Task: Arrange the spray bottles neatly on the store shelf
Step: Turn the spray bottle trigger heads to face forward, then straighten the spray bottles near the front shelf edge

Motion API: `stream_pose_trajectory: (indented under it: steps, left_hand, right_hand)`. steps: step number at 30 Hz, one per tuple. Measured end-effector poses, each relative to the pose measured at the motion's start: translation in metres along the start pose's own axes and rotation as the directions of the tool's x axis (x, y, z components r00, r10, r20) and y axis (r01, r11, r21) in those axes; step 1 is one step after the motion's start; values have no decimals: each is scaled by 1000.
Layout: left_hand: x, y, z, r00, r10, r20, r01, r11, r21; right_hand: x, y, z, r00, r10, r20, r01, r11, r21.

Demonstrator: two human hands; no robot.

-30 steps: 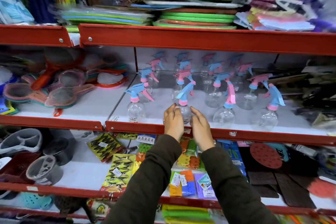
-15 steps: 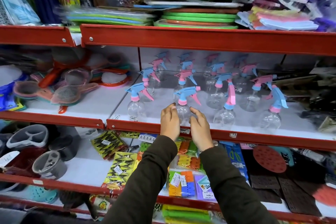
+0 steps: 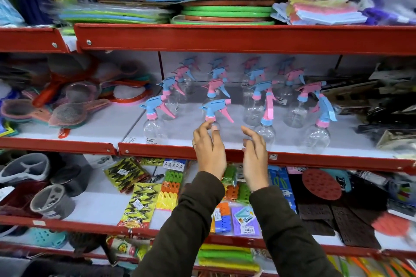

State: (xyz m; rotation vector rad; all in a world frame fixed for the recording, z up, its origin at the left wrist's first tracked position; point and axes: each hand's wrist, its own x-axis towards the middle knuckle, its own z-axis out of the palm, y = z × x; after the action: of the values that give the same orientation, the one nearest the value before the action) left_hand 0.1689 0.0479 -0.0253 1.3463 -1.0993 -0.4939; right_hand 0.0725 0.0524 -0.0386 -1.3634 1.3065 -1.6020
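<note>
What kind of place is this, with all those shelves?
Most likely a household-goods shop. Red-edged shelves hold rows of identical clear spray bottles, packets of hair clips with price stickers, and stacked plastic strainers, all laid out as stock.

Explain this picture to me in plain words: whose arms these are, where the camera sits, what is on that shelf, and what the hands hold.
No machine here: the arms belong to a person wearing a camera on the head, so you see forward and down as that person does. There is only this one view. The left hand and right hand reach to the red-edged middle shelf, where clear spray bottles with pink and blue triggers stand in rows. Both hands are open, on either side of the front middle bottle. The left fingertips are at its neck; neither hand grips it. Left of the bottles lie sieves. The shelf above holds stacked mats, and the one below has packets of clips.
</note>
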Motion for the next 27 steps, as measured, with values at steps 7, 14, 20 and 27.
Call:
stream_pose_trajectory:
  steps: [7,14,20,27]
  left_hand:
    - [-30,11,60,968,-19,251,32,998,-46]
    - [-31,26,97,932,-153,327,163,987,-4]
    - [-18,22,101,918,-188,348,189,981,32]
    - [-9,22,99,905,-189,380,215,976,-28]
  right_hand:
    - [26,19,-64,984,37,-173,-45,998,-38]
    - [66,17,-81,981,128,148,-116,989,-90]
    - [53,20,-88,990,107,88,-96,988,-120]
    - [45,23,-95,994,64,89,-49,986,-158]
